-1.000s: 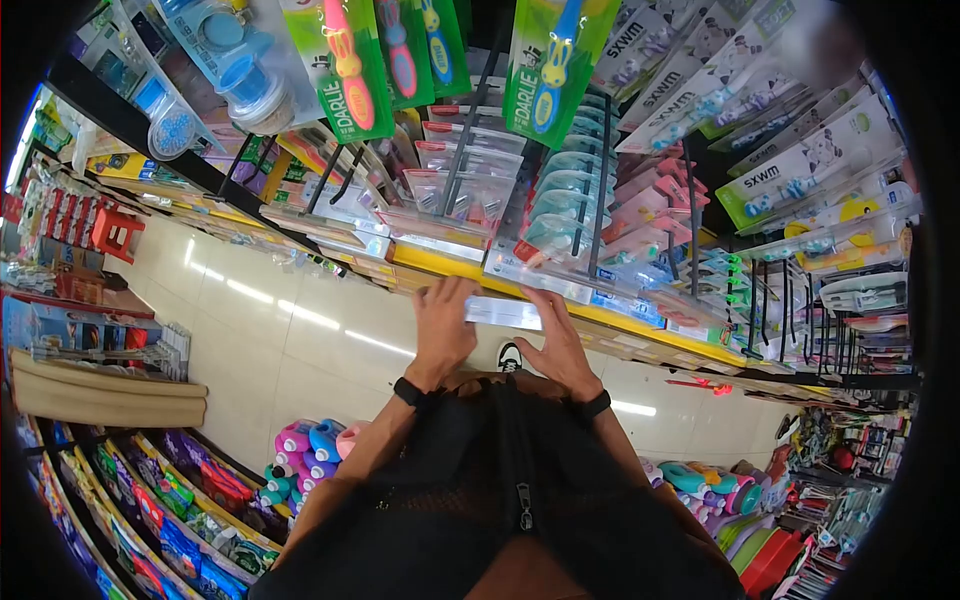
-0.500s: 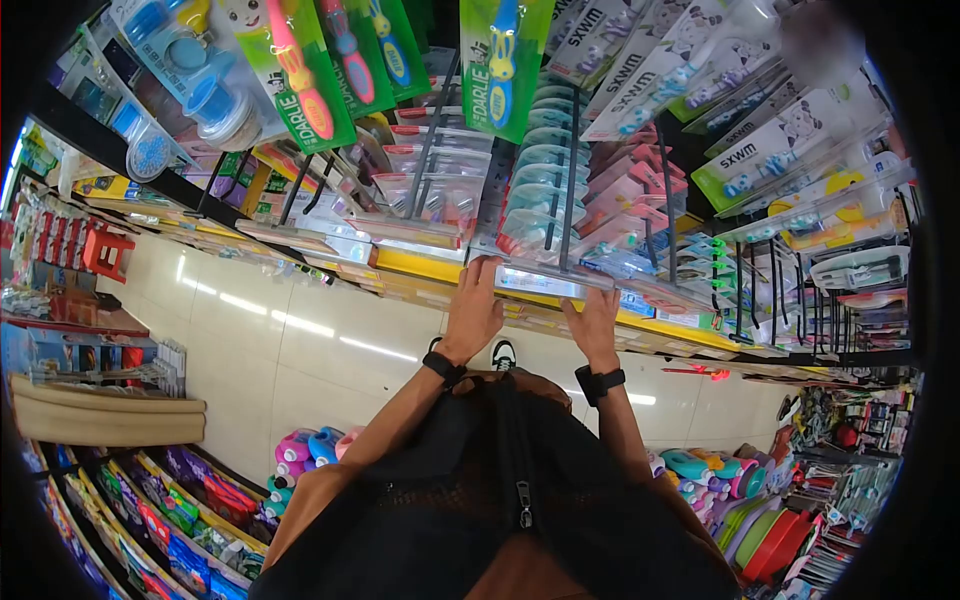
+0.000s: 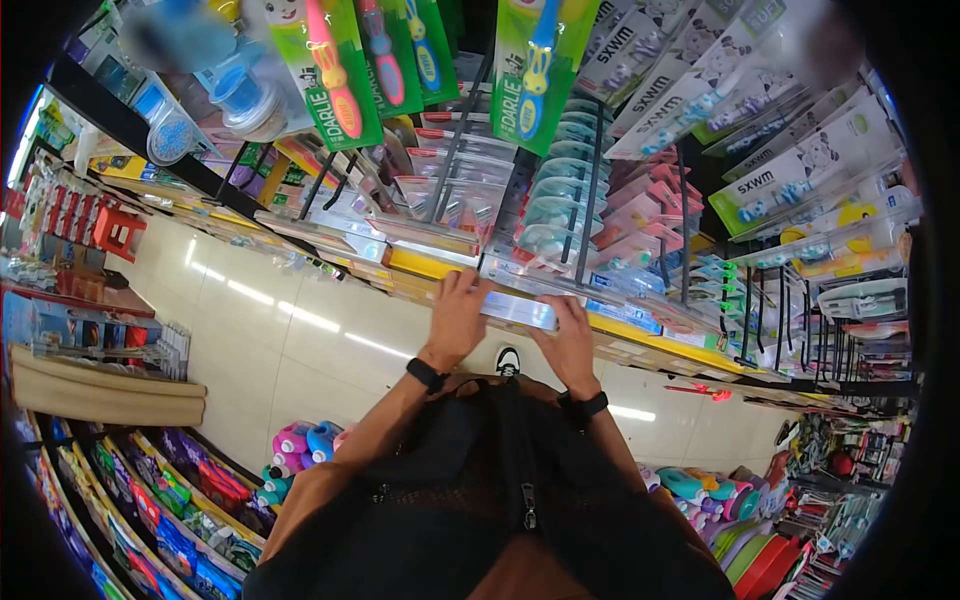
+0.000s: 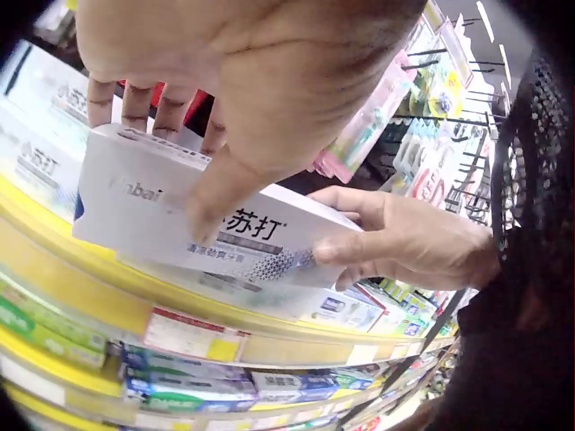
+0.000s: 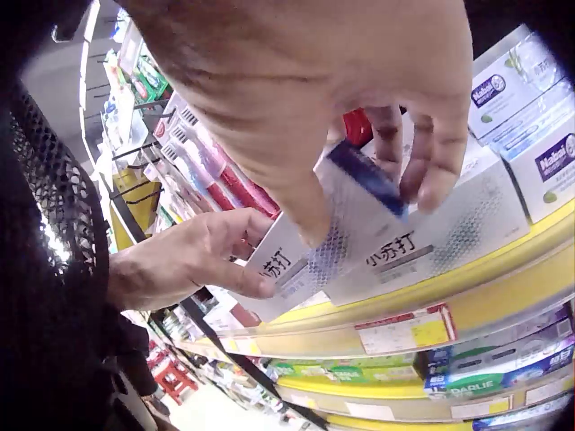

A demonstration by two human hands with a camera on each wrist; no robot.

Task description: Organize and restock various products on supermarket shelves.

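Box [image 3: 518,310]: white toothpaste carton, blue print on the front face. Held at the lip of the yellow shelf [image 3: 425,263], below the hanging toothbrushes [image 3: 340,75]. Cannot tell whether resting on the lip or held just clear of it.

Long axis: level, running left to right, parallel with the lip. Printed face turned outward toward the person.

Left hand [image 3: 455,320]: closed round the left end, thumb across the front face, fingers [image 4: 135,103] curled over the top edge to the far side. Firm grip, confirmed from the left wrist view.

Right hand [image 3: 572,345]: closed round the right end, thumb under the front and fingers [image 5: 422,171] wrapped over the end panel. Also gripping.

Relation of note: lies straight ahead of both hands and crosswise between them, one hand at each end. Neither hand nearer than the other; both in full contact. Far long edge toward the shelved stock [image 5: 508,85], near edge toward the body.

Shelved stock lying the same way as the held carton, close behind it. Price tags [image 4: 193,334] along the lip directly beneath.
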